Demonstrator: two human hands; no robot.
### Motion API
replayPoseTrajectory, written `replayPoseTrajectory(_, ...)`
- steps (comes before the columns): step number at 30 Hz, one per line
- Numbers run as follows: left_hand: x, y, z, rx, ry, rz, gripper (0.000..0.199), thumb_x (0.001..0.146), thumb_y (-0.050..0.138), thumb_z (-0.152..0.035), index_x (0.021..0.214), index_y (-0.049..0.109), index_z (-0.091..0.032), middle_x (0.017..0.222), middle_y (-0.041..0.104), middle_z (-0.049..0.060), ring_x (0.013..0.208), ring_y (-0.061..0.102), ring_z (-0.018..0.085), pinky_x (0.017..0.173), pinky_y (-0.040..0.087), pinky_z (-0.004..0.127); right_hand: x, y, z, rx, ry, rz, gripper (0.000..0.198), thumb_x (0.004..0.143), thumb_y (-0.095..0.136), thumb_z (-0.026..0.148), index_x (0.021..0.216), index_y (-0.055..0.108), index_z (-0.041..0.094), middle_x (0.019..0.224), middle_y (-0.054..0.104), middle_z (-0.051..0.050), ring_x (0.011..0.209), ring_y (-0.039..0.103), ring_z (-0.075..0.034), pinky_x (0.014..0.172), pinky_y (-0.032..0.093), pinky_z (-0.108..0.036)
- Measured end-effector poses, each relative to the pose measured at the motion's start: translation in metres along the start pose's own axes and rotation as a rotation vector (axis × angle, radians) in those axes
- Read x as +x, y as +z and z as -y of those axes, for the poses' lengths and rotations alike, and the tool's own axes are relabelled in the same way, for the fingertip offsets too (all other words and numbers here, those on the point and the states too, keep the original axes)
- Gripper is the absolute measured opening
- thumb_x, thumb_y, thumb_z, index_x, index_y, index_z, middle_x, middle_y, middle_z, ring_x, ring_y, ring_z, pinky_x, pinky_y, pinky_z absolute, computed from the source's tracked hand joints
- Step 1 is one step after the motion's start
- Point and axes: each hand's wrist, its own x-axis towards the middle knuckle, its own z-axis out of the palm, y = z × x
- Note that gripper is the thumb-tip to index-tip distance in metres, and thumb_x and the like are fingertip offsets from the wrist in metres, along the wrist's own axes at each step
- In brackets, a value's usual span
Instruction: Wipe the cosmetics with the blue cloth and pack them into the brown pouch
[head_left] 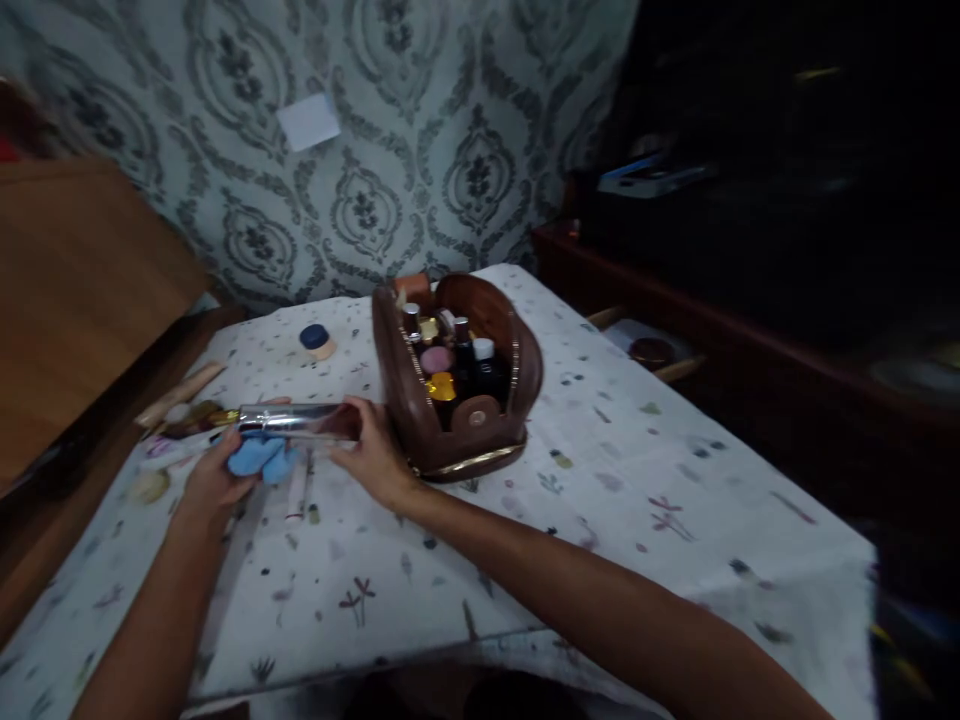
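Note:
A shiny silver cylindrical bottle [296, 421] lies sideways between my two hands above the table. My left hand [214, 475] is closed around its left end, with a light blue cloth [262, 459] bunched under it. The fingers of my right hand [375, 455] grip the bottle's right end. Just right of that hand stands an open brown zippered cosmetic bag [469, 450] packed with several small bottles, among them one with a yellow cap [441, 386] and one with a white cap [484, 350]. Below the held bottle lies a slim pale tube [297, 492], partly hidden.
A small jar with a dark blue lid [316, 340] stands behind my hands. Several slender items, one a beige tube [180, 395], lie at the table's left edge. The patterned white tablecloth [600, 540] ends near a dark cabinet with an open drawer [652, 345].

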Motion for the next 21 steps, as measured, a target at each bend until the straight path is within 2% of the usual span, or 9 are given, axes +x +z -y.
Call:
replayPoseTrajectory(2, 0.005, -0.002, 0.01, -0.491, -0.074, -0.041, 0.073, 0.065, 0.076, -0.062, 0.123, 0.067, -0.019, 0.096, 0.077, 0.011, 0.088, 0.073, 0.032, 0.065, 0.064, 0.039, 0.001, 0.004, -0.002, 0.124, 0.088, 0.0, 0.074, 0.069, 0.08, 0.03, 0.135, 0.047, 0.021, 0.111, 0.061, -0.006, 0.102, 0.06, -0.022, 0.092, 0.049, -0.038)
replayPoseTrajectory(3, 0.006, -0.003, 0.014, -0.621, -0.113, -0.04, 0.063, 0.068, 0.077, -0.057, 0.116, 0.069, -0.016, 0.094, 0.076, 0.011, 0.088, 0.073, 0.031, 0.067, 0.063, 0.037, 0.001, 0.005, -0.003, 0.195, 0.14, 0.027, 0.074, 0.067, 0.081, 0.034, 0.132, 0.048, 0.021, 0.1, 0.062, -0.003, 0.092, 0.061, -0.02, 0.084, 0.05, -0.035)
replayPoseTrajectory(5, 0.007, -0.004, 0.02, -0.72, -0.154, -0.042, 0.048, 0.074, 0.076, -0.052, 0.101, 0.072, -0.013, 0.088, 0.076, 0.011, 0.081, 0.073, 0.026, 0.062, 0.061, 0.032, 0.0, 0.006, -0.002, 0.314, 0.223, 0.111, 0.064, 0.064, 0.082, 0.041, 0.119, 0.055, 0.02, 0.081, 0.06, 0.002, 0.073, 0.058, -0.017, 0.068, 0.049, -0.03)
replayPoseTrajectory(8, 0.009, -0.001, 0.025, -0.684, -0.118, -0.104, 0.043, 0.075, 0.077, -0.053, 0.089, 0.073, -0.013, 0.08, 0.074, 0.006, 0.063, 0.068, 0.018, 0.047, 0.053, 0.024, -0.002, 0.005, 0.003, 0.414, 0.284, 0.19, 0.046, 0.063, 0.08, 0.047, 0.093, 0.057, 0.02, 0.064, 0.053, 0.006, 0.056, 0.049, -0.012, 0.053, 0.04, -0.024)
replayPoseTrajectory(10, 0.012, 0.0, 0.024, -0.643, -0.056, -0.217, 0.04, 0.074, 0.079, -0.054, 0.086, 0.073, -0.016, 0.072, 0.07, 0.001, 0.054, 0.061, 0.013, 0.041, 0.046, 0.02, -0.003, 0.004, 0.007, 0.445, 0.288, 0.178, 0.045, 0.061, 0.081, 0.049, 0.085, 0.056, 0.021, 0.058, 0.051, 0.008, 0.052, 0.044, -0.01, 0.05, 0.034, -0.022)
replayPoseTrajectory(12, 0.014, -0.001, 0.022, -0.616, 0.001, -0.337, 0.039, 0.074, 0.08, -0.054, 0.086, 0.073, -0.017, 0.068, 0.067, -0.001, 0.053, 0.059, 0.01, 0.043, 0.045, 0.018, -0.004, 0.003, 0.011, 0.441, 0.277, 0.151, 0.044, 0.061, 0.081, 0.048, 0.083, 0.056, 0.021, 0.057, 0.049, 0.008, 0.052, 0.043, -0.009, 0.049, 0.032, -0.021)
replayPoseTrajectory(14, 0.015, -0.002, 0.019, -0.607, 0.056, -0.387, 0.041, 0.073, 0.08, -0.056, 0.088, 0.074, -0.018, 0.073, 0.068, 0.0, 0.06, 0.061, 0.011, 0.051, 0.049, 0.018, -0.004, 0.003, 0.012, 0.412, 0.267, 0.143, 0.042, 0.061, 0.081, 0.047, 0.083, 0.057, 0.021, 0.058, 0.049, 0.008, 0.053, 0.043, -0.01, 0.05, 0.031, -0.021)
replayPoseTrajectory(18, 0.009, -0.001, 0.014, -0.512, 0.187, -0.264, 0.045, 0.077, 0.075, -0.058, 0.099, 0.076, -0.019, 0.094, 0.072, 0.005, 0.081, 0.066, 0.016, 0.072, 0.053, 0.025, -0.004, 0.003, 0.009, 0.324, 0.231, 0.145, 0.038, 0.064, 0.079, 0.046, 0.085, 0.058, 0.021, 0.062, 0.05, 0.007, 0.055, 0.044, -0.011, 0.051, 0.032, -0.022)
replayPoseTrajectory(21, 0.004, 0.0, 0.016, -0.246, 0.235, -0.194, 0.036, 0.085, 0.068, -0.053, 0.095, 0.075, -0.019, 0.089, 0.07, 0.003, 0.079, 0.061, 0.015, 0.07, 0.047, 0.023, -0.004, 0.004, 0.006, 0.26, 0.134, 0.131, 0.033, 0.066, 0.077, 0.042, 0.083, 0.059, 0.021, 0.066, 0.054, 0.006, 0.06, 0.048, -0.012, 0.055, 0.036, -0.023)
